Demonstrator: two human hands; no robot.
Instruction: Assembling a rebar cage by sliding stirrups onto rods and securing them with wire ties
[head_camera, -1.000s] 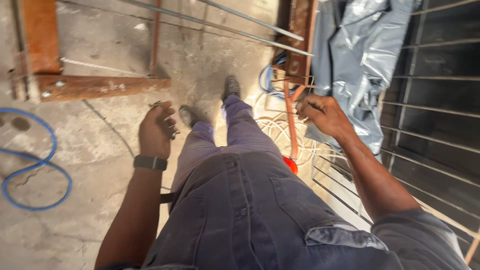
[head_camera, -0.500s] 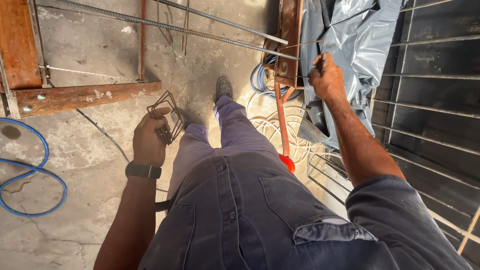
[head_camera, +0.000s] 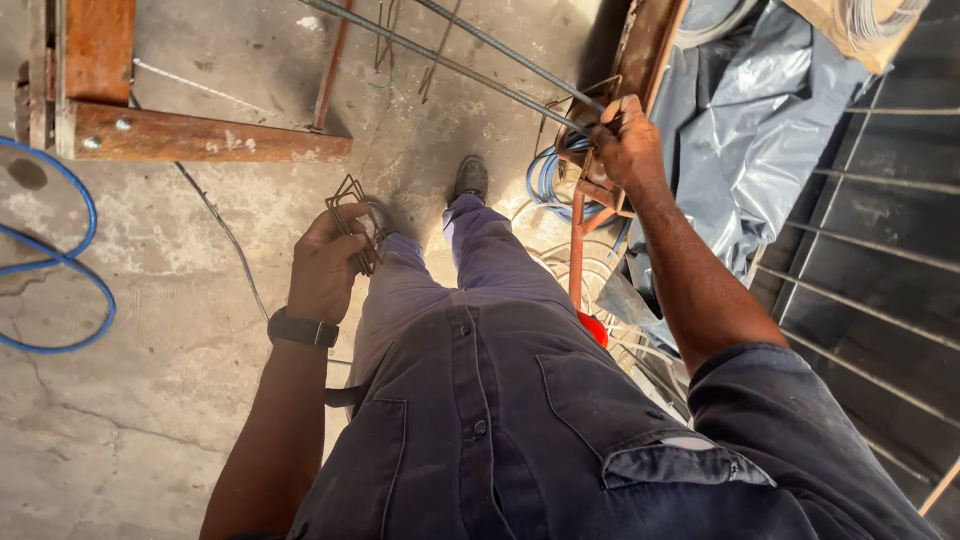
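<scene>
Rusty bent wire ties (head_camera: 352, 222), a small bundle pinched in the left hand (head_camera: 325, 268) beside the left knee, likely light, stiff and snaggy, best held mid-loop; right hand (head_camera: 625, 140) is closed around a long steel bar (head_camera: 470, 72).

1. The concrete floor (head_camera: 160, 400) was cracked, stained and brightly lit.
2. A blue hose (head_camera: 70, 255) curled at the left.
3. A rusty steel frame (head_camera: 190, 135) stood above it.
4. A grey plastic sheet (head_camera: 760, 140) lay beside metal bars (head_camera: 880, 310) at the right.
</scene>
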